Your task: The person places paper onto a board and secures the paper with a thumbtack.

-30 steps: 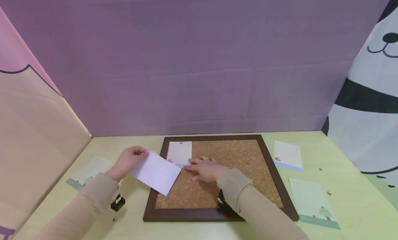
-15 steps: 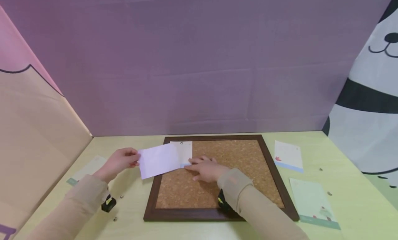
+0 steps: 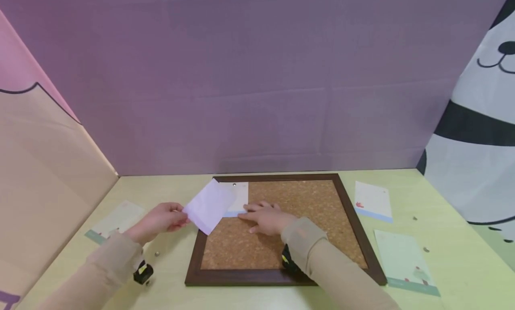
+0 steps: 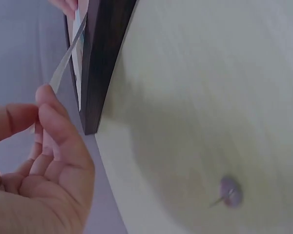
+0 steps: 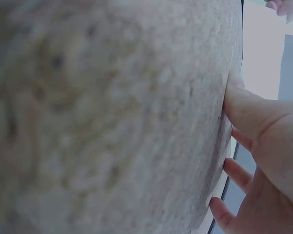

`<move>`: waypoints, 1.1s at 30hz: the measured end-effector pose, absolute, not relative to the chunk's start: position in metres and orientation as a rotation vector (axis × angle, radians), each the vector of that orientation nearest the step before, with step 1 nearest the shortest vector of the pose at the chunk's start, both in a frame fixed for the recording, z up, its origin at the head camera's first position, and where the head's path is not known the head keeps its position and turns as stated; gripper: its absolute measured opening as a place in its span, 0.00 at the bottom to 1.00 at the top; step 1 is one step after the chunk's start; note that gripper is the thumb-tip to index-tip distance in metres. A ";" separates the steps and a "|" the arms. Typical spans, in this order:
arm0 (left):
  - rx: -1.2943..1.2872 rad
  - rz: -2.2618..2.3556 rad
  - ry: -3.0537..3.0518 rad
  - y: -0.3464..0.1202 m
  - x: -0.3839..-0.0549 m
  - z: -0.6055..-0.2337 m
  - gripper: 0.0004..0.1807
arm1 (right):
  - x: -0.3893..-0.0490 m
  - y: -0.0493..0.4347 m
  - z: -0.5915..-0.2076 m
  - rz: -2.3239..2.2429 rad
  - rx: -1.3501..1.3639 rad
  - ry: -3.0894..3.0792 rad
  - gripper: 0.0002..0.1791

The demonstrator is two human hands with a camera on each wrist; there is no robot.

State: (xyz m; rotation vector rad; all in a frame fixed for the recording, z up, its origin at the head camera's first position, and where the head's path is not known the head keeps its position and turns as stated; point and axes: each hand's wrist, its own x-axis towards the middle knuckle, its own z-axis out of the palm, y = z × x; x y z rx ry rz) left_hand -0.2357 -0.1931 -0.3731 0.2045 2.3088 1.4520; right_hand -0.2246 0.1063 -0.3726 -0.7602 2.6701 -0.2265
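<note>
Left hand pinching purple sheet, thumb and forefinger clamped on left corner! Sheet stretches right from fingertips, reaching over dark frame, covering part of white card in head view. Left wrist view catches sheet almost edge-on, thin strip beyond pinch. Right hand down on corkboard, fingers spread apart, tips at card's lower right corner, just beyond sheet's right side. Silver pin near card's top edge. Tack on tabletop, well apart from left fingers.
</note>
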 end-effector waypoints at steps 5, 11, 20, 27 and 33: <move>0.233 1.399 2.210 -0.193 -0.229 -0.376 0.08 | -0.223 0.106 -0.371 -0.225 -0.764 2.669 0.29; 0.195 1.278 2.220 -0.193 -0.226 -0.375 0.14 | -0.224 0.107 -0.370 -0.236 -0.769 2.670 0.29; 0.060 1.132 2.460 -0.181 -0.239 -0.381 0.17 | -0.224 0.108 -0.372 -0.236 -0.768 2.667 0.29; 0.095 1.027 2.591 -0.171 -0.257 -0.385 0.12 | -0.224 0.107 -0.371 -0.237 -0.779 2.666 0.28; 0.152 1.100 2.625 -0.167 -0.261 -0.386 0.11 | -0.224 0.107 -0.370 -0.235 -0.785 2.668 0.28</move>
